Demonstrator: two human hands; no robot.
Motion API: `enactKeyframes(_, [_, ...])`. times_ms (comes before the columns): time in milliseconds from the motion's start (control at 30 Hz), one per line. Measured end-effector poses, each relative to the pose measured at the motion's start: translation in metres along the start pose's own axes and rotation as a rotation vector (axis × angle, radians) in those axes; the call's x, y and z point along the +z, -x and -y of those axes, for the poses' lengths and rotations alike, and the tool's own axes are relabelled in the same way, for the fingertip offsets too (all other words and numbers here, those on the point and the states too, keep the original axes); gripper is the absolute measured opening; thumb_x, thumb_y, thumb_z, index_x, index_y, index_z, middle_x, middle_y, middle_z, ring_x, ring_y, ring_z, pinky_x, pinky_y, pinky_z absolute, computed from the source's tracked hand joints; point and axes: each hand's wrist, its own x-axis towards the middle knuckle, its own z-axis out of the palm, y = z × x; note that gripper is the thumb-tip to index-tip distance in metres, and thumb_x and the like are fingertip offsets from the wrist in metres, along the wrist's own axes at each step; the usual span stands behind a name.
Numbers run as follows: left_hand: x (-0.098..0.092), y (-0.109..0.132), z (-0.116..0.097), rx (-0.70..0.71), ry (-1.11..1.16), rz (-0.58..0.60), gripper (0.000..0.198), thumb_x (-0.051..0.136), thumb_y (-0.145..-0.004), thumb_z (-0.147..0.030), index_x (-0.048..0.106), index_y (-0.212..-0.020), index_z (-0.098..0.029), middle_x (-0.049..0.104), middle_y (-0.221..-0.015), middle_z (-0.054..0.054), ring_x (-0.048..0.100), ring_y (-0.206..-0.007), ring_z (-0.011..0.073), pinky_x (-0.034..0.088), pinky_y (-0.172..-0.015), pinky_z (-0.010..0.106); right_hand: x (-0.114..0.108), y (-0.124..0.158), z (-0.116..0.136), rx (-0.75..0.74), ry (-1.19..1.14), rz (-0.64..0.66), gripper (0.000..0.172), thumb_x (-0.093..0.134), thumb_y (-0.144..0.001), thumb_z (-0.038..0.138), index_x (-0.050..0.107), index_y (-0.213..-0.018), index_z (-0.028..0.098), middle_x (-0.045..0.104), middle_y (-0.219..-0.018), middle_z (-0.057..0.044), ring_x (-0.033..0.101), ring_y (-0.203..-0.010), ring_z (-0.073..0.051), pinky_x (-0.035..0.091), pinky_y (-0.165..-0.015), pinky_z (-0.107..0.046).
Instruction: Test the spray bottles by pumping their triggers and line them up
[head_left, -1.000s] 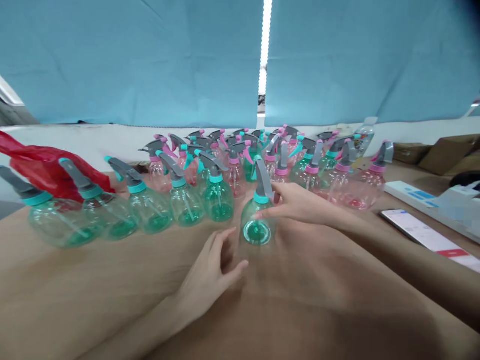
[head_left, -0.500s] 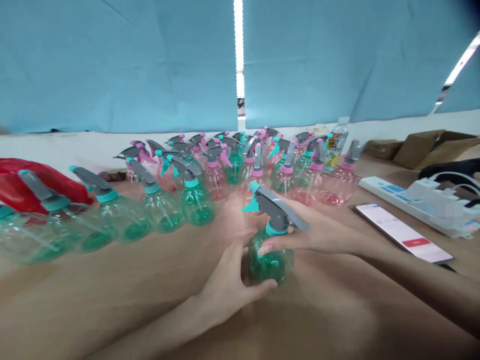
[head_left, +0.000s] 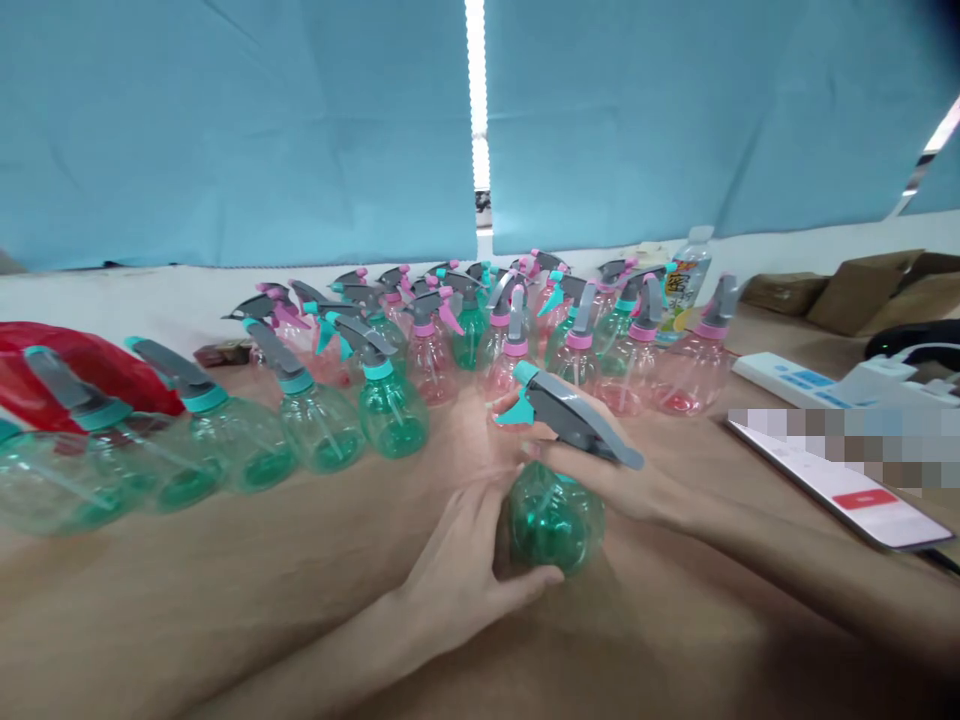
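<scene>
A green spray bottle [head_left: 556, 522] with a grey and teal spray head [head_left: 574, 415] stands on the brown table in front of me. My left hand [head_left: 457, 565] is curved round the left side of its body, thumb across the lower front. At the neck and under the spray head, my right hand [head_left: 607, 470] is wrapped round from the right, hiding the collar. Behind the hands stand several pink-collared bottles, the nearest being a pink bottle [head_left: 514, 368]. Left of my hands is a green bottle [head_left: 394, 412] with a teal collar.
More green bottles [head_left: 251, 445] form a row at left, before a red bag [head_left: 97, 365]. At right lie a phone [head_left: 832, 480] and a power strip [head_left: 795, 380]. A drink bottle [head_left: 686, 285] and cardboard [head_left: 866, 292] stand farther back.
The right hand and spray head have shifted slightly right, and the thumb no longer lies across the green bottle's front. The view has also shifted a little, with the phone appearing farther right.
</scene>
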Motion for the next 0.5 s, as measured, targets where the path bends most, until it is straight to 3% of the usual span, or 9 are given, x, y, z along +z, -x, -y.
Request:
enactKeyframes(100, [-0.004,0.001,0.009,0.001,-0.157,0.015,0.071,0.062,-0.081,-0.053,0.034,-0.138,-0.02,0.047,-0.137,0.015,0.043,-0.127,0.0336,0.035,-0.104,0.055,-0.003,-0.005,-0.006,-0.012,0.01,-0.012,0.021,0.053,-0.072,0.015,0.056,-0.091,0.023,0.047,-0.066,0.005,0.04,-0.055,-0.011,0.035,-0.052,-0.026])
enactKeyframes(233, [-0.009,0.001,0.018,-0.042,-0.302,0.067,0.058,0.056,-0.087,-0.043,0.039,-0.138,-0.02,0.044,-0.142,0.014,0.038,-0.133,0.0329,0.032,-0.107,0.054,-0.01,-0.008,-0.007,0.043,0.072,0.027,0.029,0.052,-0.071,0.018,0.058,-0.099,0.024,0.048,-0.066,0.004,0.04,-0.054,-0.012,0.036,-0.051,-0.027])
enactKeyframes(500, [-0.008,0.001,0.018,-0.066,-0.394,0.115,0.052,0.05,-0.09,-0.039,0.044,-0.136,-0.013,0.044,-0.143,0.018,0.037,-0.134,0.0352,0.032,-0.108,0.056,-0.011,-0.007,-0.006,0.075,0.105,0.031,0.033,0.051,-0.071,0.023,0.059,-0.103,0.024,0.056,-0.075,-0.001,0.051,-0.064,-0.017,0.042,-0.056,-0.031])
